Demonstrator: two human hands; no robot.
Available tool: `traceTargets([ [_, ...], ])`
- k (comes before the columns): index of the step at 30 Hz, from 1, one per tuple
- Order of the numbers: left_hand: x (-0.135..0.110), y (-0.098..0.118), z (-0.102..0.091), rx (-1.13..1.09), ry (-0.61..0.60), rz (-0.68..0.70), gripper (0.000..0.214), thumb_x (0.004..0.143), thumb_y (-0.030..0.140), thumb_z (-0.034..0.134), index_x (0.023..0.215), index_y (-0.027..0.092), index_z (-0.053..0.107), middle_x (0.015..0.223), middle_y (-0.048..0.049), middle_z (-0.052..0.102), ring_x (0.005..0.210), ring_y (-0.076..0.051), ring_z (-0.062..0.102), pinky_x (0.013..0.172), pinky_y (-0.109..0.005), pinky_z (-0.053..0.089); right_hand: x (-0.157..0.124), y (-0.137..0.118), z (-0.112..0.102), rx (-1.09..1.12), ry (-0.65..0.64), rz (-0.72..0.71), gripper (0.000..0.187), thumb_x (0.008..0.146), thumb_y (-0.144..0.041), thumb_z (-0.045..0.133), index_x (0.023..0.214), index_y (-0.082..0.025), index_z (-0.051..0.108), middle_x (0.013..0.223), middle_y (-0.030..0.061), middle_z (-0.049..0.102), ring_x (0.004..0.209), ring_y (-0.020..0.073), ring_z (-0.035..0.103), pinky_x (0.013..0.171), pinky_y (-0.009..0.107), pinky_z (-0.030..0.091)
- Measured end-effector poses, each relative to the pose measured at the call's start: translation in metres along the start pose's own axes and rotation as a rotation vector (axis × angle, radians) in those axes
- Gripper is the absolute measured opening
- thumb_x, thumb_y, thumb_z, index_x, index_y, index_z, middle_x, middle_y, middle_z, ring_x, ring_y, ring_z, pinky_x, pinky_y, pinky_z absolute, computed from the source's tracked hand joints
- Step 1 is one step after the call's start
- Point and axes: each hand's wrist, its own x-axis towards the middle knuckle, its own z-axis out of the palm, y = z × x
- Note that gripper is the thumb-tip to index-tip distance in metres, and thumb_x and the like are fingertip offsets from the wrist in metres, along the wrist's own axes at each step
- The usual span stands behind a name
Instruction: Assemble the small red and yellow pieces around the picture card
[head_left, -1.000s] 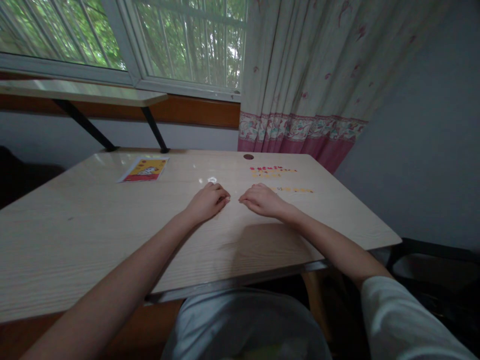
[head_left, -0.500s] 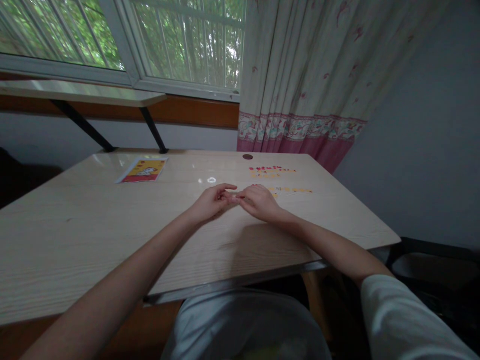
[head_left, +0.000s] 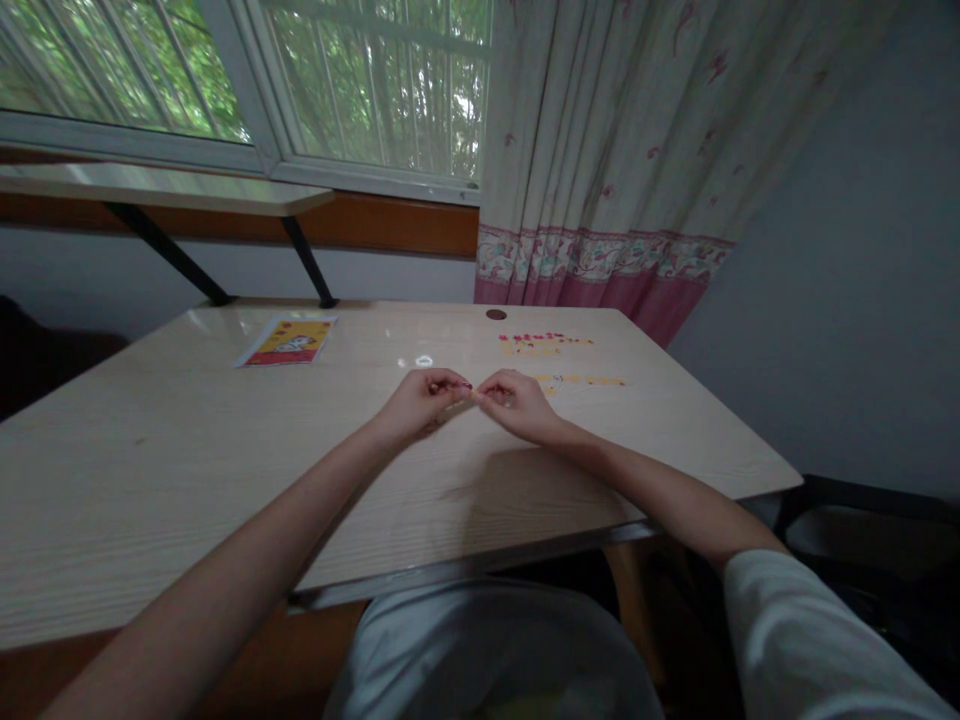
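Note:
My left hand (head_left: pixel 426 402) and my right hand (head_left: pixel 520 405) meet fingertip to fingertip just above the table. Both are closed in a pinch. Between the fingertips shows a tiny red and yellow piece (head_left: pixel 471 391), mostly covered by the fingers, so its exact kind cannot be made out. Beyond my right hand, small red pieces (head_left: pixel 531 337) lie in a row, with yellow-orange pieces (head_left: pixel 555 343) close by. Another row of yellow pieces (head_left: pixel 592 380) begins right behind that hand, and a thin white thread-like line runs beside it.
On the pale wooden table (head_left: pixel 247 480), a red and yellow picture sheet (head_left: pixel 289 342) lies at the back left. A dark round disc (head_left: pixel 496 314) sits near the back edge. A raised shelf (head_left: pixel 165 188) on black brackets stands left, and a curtain (head_left: pixel 600 200) hangs behind.
My left fingers have curled in, from a looser spread to a pinch. Red and yellow now show between the fingertips. Both arms stay nearly in place.

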Motion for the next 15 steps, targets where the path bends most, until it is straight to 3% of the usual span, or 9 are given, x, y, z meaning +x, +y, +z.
traceTargets([
  [3, 0.002, 0.000, 0.000, -0.054, 0.021, 0.029, 0.037, 0.059, 0.045, 0.077, 0.072, 0.013, 0.065, 0.055, 0.0010, 0.056, 0.046, -0.007, 0.044, 0.042, -0.019, 0.029, 0.000, 0.001, -0.001, -0.026, -0.018, -0.032, 0.014, 0.083, -0.031, 0.060, 0.084, -0.019, 0.068, 0.075, 0.0011, 0.064, 0.063, 0.0105, 0.053, 0.066, 0.024, 0.043],
  [7, 0.001, 0.002, -0.001, -0.067, 0.018, 0.009, 0.042, 0.057, 0.050, 0.077, 0.072, 0.013, 0.066, 0.057, -0.0006, 0.058, 0.047, -0.008, 0.046, 0.044, -0.020, 0.032, 0.001, 0.003, -0.004, -0.081, -0.024, -0.084, 0.027, 0.083, -0.035, 0.063, 0.105, -0.020, 0.066, 0.082, 0.0023, 0.066, 0.064, 0.0105, 0.053, 0.068, 0.025, 0.042],
  [10, 0.001, 0.002, -0.001, -0.034, 0.016, -0.005, 0.045, 0.058, 0.054, 0.076, 0.074, 0.013, 0.066, 0.055, -0.0007, 0.058, 0.046, -0.009, 0.046, 0.044, -0.021, 0.032, 0.001, 0.004, -0.007, -0.143, -0.036, -0.144, 0.027, 0.085, -0.037, 0.061, 0.105, -0.020, 0.067, 0.083, 0.0027, 0.066, 0.068, 0.0112, 0.055, 0.072, 0.026, 0.041],
  [15, 0.003, 0.000, -0.002, 0.047, 0.016, 0.101, 0.046, 0.063, 0.057, 0.072, 0.078, 0.013, 0.067, 0.067, -0.0045, 0.064, 0.058, -0.013, 0.053, 0.053, -0.025, 0.040, 0.002, 0.007, -0.014, -0.259, -0.020, -0.216, 0.029, 0.087, -0.041, 0.058, 0.105, -0.020, 0.068, 0.084, 0.0045, 0.068, 0.075, 0.0142, 0.059, 0.075, 0.028, 0.038],
])
